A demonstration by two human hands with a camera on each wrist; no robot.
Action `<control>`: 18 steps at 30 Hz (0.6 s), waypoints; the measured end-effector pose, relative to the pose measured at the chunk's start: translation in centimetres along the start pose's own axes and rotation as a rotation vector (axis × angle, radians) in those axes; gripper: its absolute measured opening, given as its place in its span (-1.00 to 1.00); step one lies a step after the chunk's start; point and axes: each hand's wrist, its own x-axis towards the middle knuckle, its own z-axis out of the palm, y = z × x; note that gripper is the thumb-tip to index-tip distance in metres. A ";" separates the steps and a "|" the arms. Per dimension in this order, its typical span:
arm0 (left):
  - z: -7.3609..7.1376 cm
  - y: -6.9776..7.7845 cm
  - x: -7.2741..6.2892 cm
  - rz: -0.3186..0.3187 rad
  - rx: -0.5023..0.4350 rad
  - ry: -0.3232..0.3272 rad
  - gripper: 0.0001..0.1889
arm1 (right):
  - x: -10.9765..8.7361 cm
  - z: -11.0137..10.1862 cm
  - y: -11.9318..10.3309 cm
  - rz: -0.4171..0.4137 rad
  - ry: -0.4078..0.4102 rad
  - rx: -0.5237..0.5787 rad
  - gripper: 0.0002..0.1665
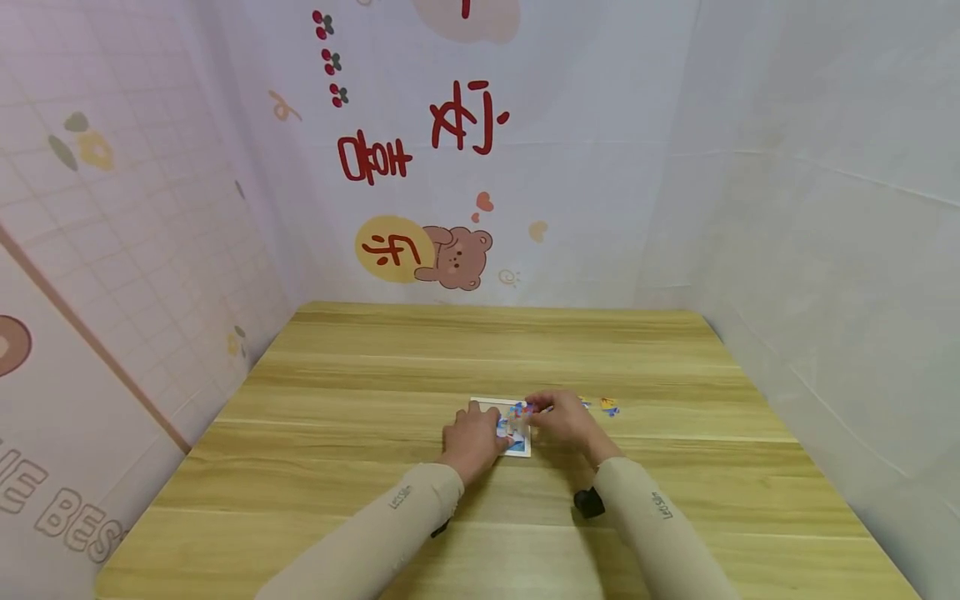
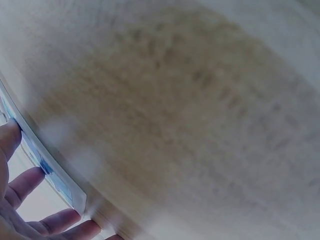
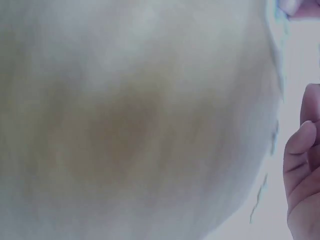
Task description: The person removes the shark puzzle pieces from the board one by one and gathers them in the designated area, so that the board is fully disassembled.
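Note:
A small jigsaw puzzle in a white frame lies on the wooden table, its picture mostly blue. My left hand rests over its left side, fingers spread; the left wrist view shows these fingertips touching the puzzle and its pale edge. At the upper right corner of the frame, my right hand pinches a small colourful puzzle piece between thumb and fingertips. The right wrist view catches this hand's bent fingers at its edge, with the piece out of sight.
To the right of my right hand lie loose puzzle pieces, yellow and blue, partly hidden by the hand. The wooden table meets a patterned wall covering behind and at both sides.

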 end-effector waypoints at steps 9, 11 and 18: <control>0.4 -0.2 0.3 0.017 0.008 0.011 -0.57 | -2.0 -4.3 3.2 0.097 -0.003 0.195 -0.56; 0.4 -0.2 0.4 0.017 0.011 0.010 -0.57 | -2.3 -4.3 3.6 0.087 -0.048 0.174 -0.56; 0.3 0.0 0.5 0.016 -0.015 0.002 -0.56 | -2.4 -3.6 3.5 0.057 -0.076 0.006 -0.65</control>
